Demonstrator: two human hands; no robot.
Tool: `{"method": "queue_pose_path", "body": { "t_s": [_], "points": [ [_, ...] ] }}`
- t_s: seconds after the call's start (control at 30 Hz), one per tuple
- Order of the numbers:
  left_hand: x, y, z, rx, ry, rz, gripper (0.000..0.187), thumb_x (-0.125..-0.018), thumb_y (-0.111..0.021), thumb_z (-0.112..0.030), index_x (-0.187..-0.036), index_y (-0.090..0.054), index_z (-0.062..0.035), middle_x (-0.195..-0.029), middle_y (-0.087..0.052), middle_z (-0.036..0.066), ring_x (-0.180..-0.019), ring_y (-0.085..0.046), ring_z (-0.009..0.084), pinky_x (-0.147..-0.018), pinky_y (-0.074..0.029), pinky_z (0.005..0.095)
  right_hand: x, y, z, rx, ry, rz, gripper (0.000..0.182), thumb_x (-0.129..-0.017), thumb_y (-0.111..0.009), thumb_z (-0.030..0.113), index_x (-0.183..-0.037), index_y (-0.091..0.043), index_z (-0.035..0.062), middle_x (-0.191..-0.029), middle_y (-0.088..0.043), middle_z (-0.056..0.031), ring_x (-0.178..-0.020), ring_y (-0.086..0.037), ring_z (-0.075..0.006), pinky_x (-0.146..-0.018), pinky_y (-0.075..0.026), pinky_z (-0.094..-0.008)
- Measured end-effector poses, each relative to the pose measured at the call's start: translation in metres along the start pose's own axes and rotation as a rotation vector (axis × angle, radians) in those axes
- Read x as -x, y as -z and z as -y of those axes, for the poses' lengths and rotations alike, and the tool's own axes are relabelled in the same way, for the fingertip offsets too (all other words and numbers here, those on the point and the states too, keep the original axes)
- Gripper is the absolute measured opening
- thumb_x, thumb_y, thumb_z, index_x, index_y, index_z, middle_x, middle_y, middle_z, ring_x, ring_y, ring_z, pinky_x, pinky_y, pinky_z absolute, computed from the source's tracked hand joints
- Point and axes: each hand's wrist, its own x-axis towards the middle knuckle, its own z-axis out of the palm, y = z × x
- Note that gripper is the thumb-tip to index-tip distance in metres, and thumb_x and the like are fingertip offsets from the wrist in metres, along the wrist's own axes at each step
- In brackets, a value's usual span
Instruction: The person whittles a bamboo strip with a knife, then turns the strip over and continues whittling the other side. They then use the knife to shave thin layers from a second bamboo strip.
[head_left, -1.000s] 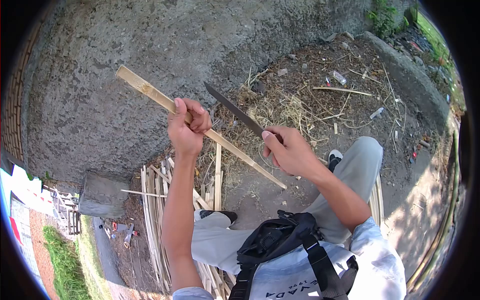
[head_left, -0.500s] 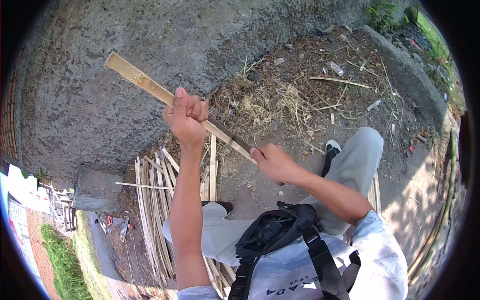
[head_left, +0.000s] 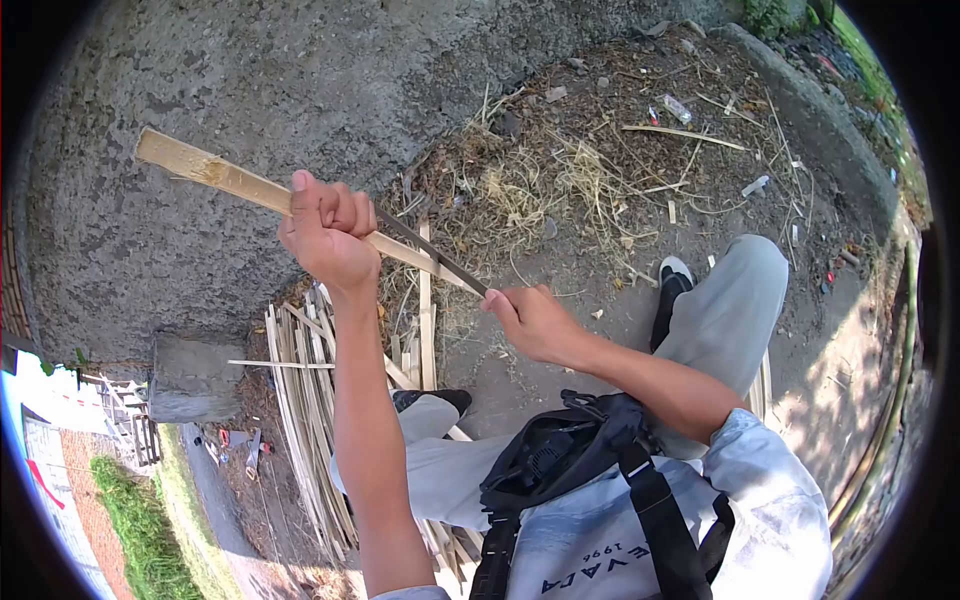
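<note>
Left hand (head_left: 325, 232) is clenched tight round the bamboo slat (head_left: 215, 177), its pale end angled up and away to the left. Right hand (head_left: 530, 322) is fisted on the knife (head_left: 432, 258) handle, dark blade lying along the slat's edge just beside the left fist. Beneath them, a pile of split strips (head_left: 300, 400) lies on the ground by the legs.

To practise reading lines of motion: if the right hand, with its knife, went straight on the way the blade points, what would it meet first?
Likely the left hand gripping the bamboo strip: the knife in the right hand lies along the strip, tip towards those fingers. Depth is unclear.
</note>
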Motion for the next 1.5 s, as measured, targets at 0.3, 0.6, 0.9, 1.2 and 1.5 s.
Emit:
{"method": "queue_pose_path", "body": {
  "t_s": [0.3, 0.6, 0.9, 1.2, 1.5],
  "points": [
    [-0.005, 0.007, -0.001, -0.134, -0.087, -0.258, 0.05, -0.097, -0.051, -0.039, -0.061, -0.026, -0.0151, -0.05, -0.019, -0.004, -0.044, -0.011, 0.0075, -0.042, -0.01, 0.0274, -0.023, -0.025, -0.064, 0.119, -0.04, 0.049, 0.044, -0.097, -0.046, 0.028, -0.079, -0.063, -0.0079, -0.069, -0.059, -0.0305, -0.066, -0.061, -0.0469, -0.066, -0.047, -0.0528],
    [-0.009, -0.004, -0.006, -0.146, 0.021, -0.325, 0.049, -0.102, -0.029, -0.054, -0.078, -0.036, -0.0117, -0.068, -0.03, -0.001, -0.058, -0.03, 0.009, -0.053, -0.028, 0.025, -0.03, -0.009, -0.031, 0.015, 0.079, -0.058, 0.046, -0.098, -0.046, 0.032, -0.082, -0.064, -0.0066, -0.056, -0.054, -0.0217, -0.048, -0.05, -0.0326, -0.054, -0.04, -0.0462],
    [-0.018, 0.01, -0.017, -0.303, -0.04, 0.022, 0.026, -0.103, -0.045, -0.029, -0.1, -0.049, -0.0036, -0.089, -0.055, 0.01, -0.083, -0.061, 0.0213, -0.068, -0.05, 0.0336, -0.033, 0.037, 0.028, -0.119, 0.021, -0.04, 0.04, -0.101, -0.043, 0.028, -0.096, -0.068, -0.0031, -0.054, -0.048, -0.0003, -0.049, -0.044, -0.0087, -0.047, -0.036, -0.0302],
    [-0.014, -0.024, -0.014, -0.241, -0.18, 0.036, 0.023, -0.101, -0.05, -0.019, -0.111, -0.049, 0.0018, -0.116, -0.059, 0.018, -0.073, -0.068, 0.0205, -0.066, -0.054, 0.029, -0.01, 0.049, 0.082, 0.001, 0.188, 0.0, 0.04, -0.101, -0.045, 0.029, -0.094, -0.067, -0.0034, -0.055, -0.049, -0.0019, -0.05, -0.046, -0.0095, -0.048, -0.037, -0.0309],
    [-0.026, -0.042, -0.02, -0.191, -0.273, -0.009, 0.019, -0.099, -0.045, -0.018, -0.108, -0.048, -0.0003, -0.104, -0.062, 0.02, -0.057, -0.059, 0.0162, -0.049, -0.046, 0.0259, -0.003, 0.058, 0.107, -0.128, 0.223, -0.042, 0.041, -0.1, -0.046, 0.025, -0.075, -0.058, -0.0056, -0.049, -0.047, -0.0153, -0.043, -0.043, -0.0263, -0.048, -0.035, -0.0435]
  ]
}}
